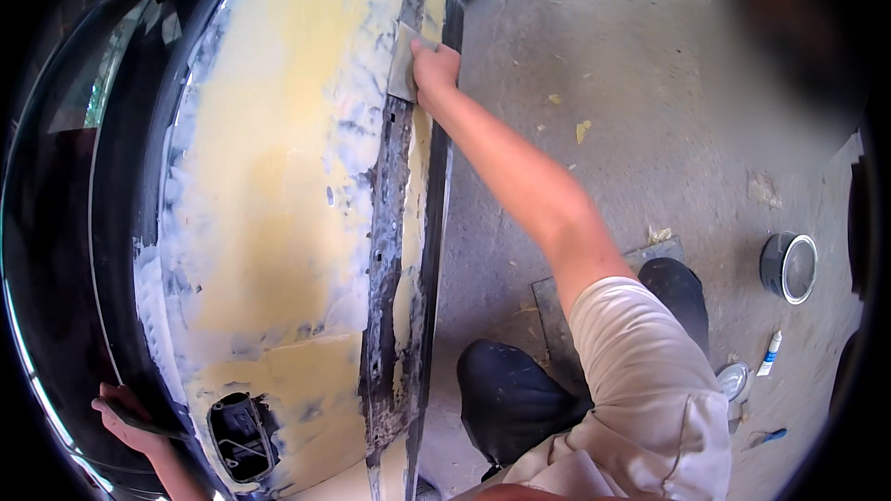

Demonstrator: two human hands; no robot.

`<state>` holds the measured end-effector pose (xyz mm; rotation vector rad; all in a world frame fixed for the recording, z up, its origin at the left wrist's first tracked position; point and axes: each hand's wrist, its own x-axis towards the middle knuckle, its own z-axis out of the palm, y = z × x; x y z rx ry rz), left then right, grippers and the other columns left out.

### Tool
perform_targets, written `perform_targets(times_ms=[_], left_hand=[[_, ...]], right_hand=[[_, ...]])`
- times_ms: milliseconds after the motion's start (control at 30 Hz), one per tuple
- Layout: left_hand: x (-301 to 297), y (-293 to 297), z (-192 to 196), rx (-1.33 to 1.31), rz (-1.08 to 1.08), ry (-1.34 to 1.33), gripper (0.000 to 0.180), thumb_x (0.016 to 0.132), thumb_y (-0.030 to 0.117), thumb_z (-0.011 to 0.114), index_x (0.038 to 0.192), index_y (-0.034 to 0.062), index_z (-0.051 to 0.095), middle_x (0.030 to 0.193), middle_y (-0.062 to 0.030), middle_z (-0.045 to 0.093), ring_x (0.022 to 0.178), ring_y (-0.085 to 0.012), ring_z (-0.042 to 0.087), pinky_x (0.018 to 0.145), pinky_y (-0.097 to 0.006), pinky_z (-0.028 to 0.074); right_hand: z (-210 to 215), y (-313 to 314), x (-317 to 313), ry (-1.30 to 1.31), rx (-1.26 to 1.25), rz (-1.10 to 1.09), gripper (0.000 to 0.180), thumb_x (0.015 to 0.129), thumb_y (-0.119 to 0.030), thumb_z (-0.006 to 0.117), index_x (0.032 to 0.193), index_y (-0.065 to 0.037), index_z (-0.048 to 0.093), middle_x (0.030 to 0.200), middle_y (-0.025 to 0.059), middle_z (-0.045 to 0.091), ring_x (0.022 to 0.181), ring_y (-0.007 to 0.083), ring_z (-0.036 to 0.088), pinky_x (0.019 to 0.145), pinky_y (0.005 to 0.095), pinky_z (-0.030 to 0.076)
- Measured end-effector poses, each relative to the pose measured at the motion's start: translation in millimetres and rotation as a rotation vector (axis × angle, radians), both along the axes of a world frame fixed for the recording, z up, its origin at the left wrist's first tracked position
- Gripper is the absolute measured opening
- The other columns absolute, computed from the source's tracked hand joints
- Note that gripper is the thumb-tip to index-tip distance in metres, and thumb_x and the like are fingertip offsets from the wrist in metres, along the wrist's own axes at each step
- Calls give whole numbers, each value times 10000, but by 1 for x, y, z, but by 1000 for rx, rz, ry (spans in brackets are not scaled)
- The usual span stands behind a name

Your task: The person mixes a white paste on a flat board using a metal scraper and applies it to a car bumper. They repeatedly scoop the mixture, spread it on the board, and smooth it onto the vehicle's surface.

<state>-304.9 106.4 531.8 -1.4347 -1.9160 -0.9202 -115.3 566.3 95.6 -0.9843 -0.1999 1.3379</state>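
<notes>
Nearest the lens, a pale beige sleeve point(650, 390) fills the lower right, and from it the bare right forearm runs up and left across the grey concrete floor point(650, 111) to the right hand point(434, 72). That hand is closed around a small grey sanding block point(403, 60), fingers wrapped over its right edge, and presses it flat against the dark, stripped strip point(394, 223) that runs lengthwise down the car door panel point(278, 176). The panel is coated in yellowish body filler with whitish, feathered patches and bare dark spots along its edges, and a rough opening for the door handle point(241, 436) shows near its lower end. At the lower left, the left hand point(125, 422) rests against the glossy black edge of the car body beside the panel, fingers curled over a thin dark piece that is too small to name; how tightly it grips cannot be told. Below the right arm, a knee in dark trousers point(515, 399) bends over a flat grey board point(566, 315) lying on the floor. Further right on the concrete stand a round tin point(789, 266) with a light rim, a small white tube point(769, 353) and a blue-handled tool point(770, 436), all well apart from the panel. Yellow flakes point(582, 130) lie scattered on the floor.
</notes>
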Motion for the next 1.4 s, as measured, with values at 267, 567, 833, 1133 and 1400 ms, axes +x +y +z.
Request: perform_targets(times_ms=[267,567,833,1133,1400], left_hand=[[-9,-1,2,28,24,-17,542,1019,520,323,663,118,397,603,52,326,546,-72,304,508,-251,220],[10,4,-4,1,54,20,556,1021,515,305,640,112,349,590,47,301,543,-75,285,519,-269,199],[10,10,-9,30,-10,36,566,1021,521,290,636,111,350,574,44,304,518,-75,286,500,-267,192],[-6,-1,0,13,97,84,545,1025,491,293,640,111,358,591,31,331,549,-86,307,521,-273,230],[-2,0,-2,21,139,169,609,1032,474,286,657,33,476,584,-14,416,557,-126,381,546,-286,299]], right_hand=[[-1,-6,-9,-140,32,-118,258,877,-143,654,1028,65,636,931,142,683,848,207,624,778,346,474],[-15,-8,20,515,255,-99,217,895,-130,652,1002,56,624,921,99,671,822,191,617,741,346,491],[-9,-15,17,390,129,191,265,904,-130,642,1029,101,614,970,147,664,858,207,606,773,352,473],[-5,-10,3,193,293,-77,195,879,-88,650,998,62,614,924,126,665,822,182,595,733,334,468],[-11,7,8,87,359,-76,187,876,-71,656,1021,40,616,904,86,673,772,142,612,689,291,482]])
